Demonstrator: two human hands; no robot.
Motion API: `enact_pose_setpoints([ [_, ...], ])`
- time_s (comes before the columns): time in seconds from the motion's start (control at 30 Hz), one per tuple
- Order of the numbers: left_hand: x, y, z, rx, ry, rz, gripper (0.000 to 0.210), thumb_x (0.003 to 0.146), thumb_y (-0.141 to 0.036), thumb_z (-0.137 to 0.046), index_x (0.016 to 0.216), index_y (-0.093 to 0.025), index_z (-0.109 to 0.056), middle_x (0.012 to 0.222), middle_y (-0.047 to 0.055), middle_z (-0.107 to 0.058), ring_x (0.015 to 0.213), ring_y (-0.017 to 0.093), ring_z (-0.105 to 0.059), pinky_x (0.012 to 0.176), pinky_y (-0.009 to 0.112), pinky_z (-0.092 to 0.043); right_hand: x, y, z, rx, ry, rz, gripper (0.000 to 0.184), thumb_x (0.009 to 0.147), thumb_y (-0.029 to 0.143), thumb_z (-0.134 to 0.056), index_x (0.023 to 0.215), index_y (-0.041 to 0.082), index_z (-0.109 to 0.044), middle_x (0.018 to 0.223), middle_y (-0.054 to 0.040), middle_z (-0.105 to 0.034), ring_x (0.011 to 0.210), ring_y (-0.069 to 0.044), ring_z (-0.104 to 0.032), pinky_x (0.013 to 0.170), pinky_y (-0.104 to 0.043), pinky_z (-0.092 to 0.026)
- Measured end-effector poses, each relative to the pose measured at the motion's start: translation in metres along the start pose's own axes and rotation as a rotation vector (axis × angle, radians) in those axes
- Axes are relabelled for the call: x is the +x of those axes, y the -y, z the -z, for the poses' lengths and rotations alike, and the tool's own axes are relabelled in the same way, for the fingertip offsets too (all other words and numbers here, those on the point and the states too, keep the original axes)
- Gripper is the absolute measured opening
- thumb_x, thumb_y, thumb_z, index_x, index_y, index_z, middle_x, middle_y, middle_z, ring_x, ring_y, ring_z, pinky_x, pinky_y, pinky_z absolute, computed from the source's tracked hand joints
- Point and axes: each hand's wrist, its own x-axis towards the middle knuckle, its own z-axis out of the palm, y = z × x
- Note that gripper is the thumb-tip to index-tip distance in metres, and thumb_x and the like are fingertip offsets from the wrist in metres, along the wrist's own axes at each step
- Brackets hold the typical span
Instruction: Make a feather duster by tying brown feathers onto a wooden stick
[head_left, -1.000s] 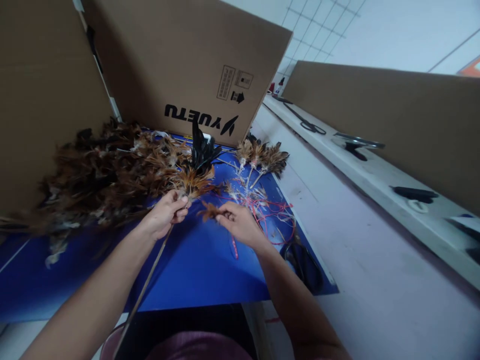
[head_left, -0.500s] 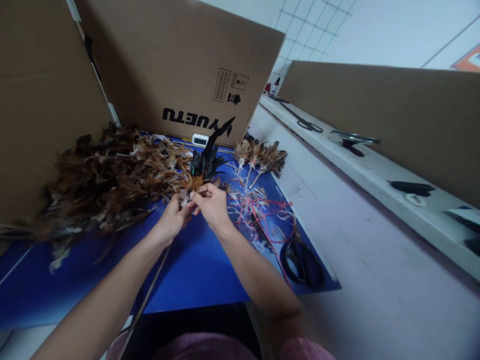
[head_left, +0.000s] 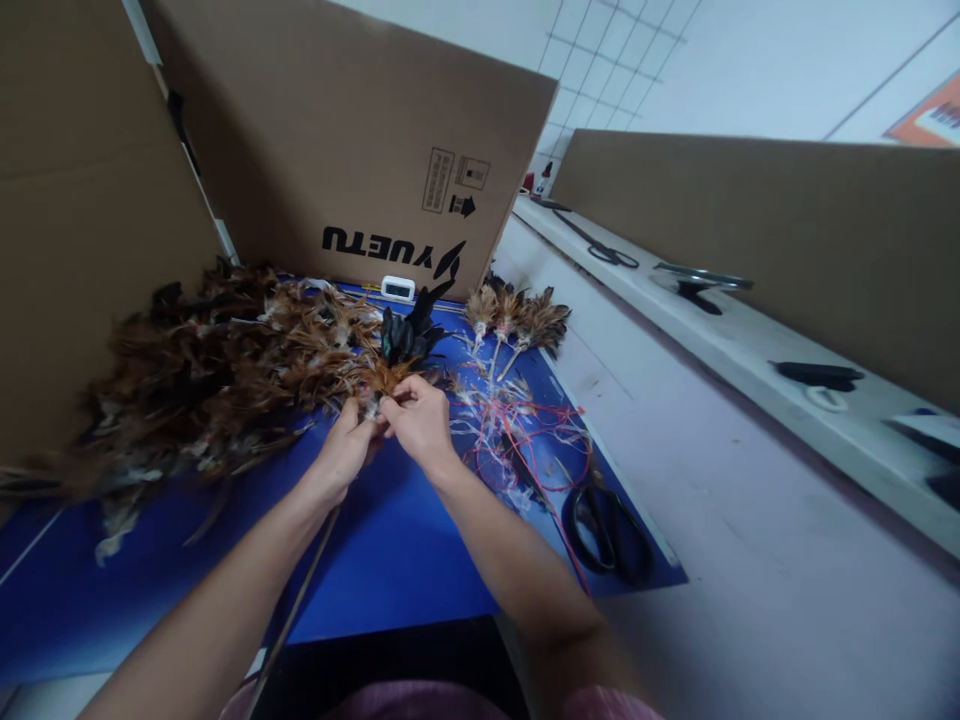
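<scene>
Both hands meet right in the middle over the blue mat point(head_left: 390, 540), working on a feather duster point(head_left: 394, 355) that's partly built. The left hand point(head_left: 346, 447) is wrapped around the thin stick point(head_left: 296, 610) just under the feather head, fingers pressed together on it, and the stick runs back down toward the person's lap. The right hand point(head_left: 420, 415) sits touching the left one, its fingers point(head_left: 397, 398) pinching the brown feathers at the base of the tuft (black feathers stick up out of the top of it, brown ones ring the bottom).

To the left of the hands there's a big pile of loose brown feathers point(head_left: 210, 370) spread across the mat and up against the cardboard box point(head_left: 345, 140) with YUETU printed on it upside down. Just right of the hands is a tangle of red string point(head_left: 525, 430) mixed with pale feather scraps, and near that, at the mat's right edge, a pair of black scissors point(head_left: 607, 530). Further back lie three small feather bundles point(head_left: 517, 315) on short sticks, side by side. A little white gadget point(head_left: 397, 288) sits at the foot of the box. The counter point(head_left: 750, 560) to the right is pale and scuffed.
</scene>
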Motion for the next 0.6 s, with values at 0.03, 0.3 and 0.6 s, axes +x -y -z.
enact_pose_setpoints([
  [0.03,-0.001,-0.002,0.000,-0.009,0.010,0.024,0.021,0.073,-0.024,-0.058,0.090,-0.020,-0.047,0.057,-0.006,-0.047,0.038,0.006,-0.036,0.037,0.015,-0.019,0.000,0.000,0.000,0.002,0.001,-0.003,0.009,0.063,0.021,-0.057,0.069,0.020,-0.051,0.052,0.0066,-0.058,0.040,-0.012,-0.058,0.036,-0.020,-0.048],
  [0.3,0.000,-0.003,-0.001,0.034,-0.012,0.045,0.020,0.079,-0.036,-0.056,0.088,-0.021,-0.046,0.060,-0.006,-0.047,0.039,0.005,-0.038,0.037,0.014,-0.020,0.002,-0.006,-0.003,0.008,0.028,0.002,0.006,0.066,0.020,-0.057,0.070,0.020,-0.053,0.053,0.0051,-0.059,0.045,-0.013,-0.061,0.041,-0.023,-0.052],
  [0.6,-0.001,-0.009,0.002,0.001,-0.055,0.034,0.017,0.080,-0.031,-0.054,0.088,-0.020,-0.046,0.061,-0.007,-0.044,0.041,0.004,-0.039,0.039,0.013,-0.027,-0.026,0.006,0.030,-0.021,-0.102,0.137,0.014,0.077,0.034,-0.059,0.080,0.021,-0.061,0.068,0.0015,-0.061,0.059,-0.012,-0.058,0.051,-0.021,-0.048],
])
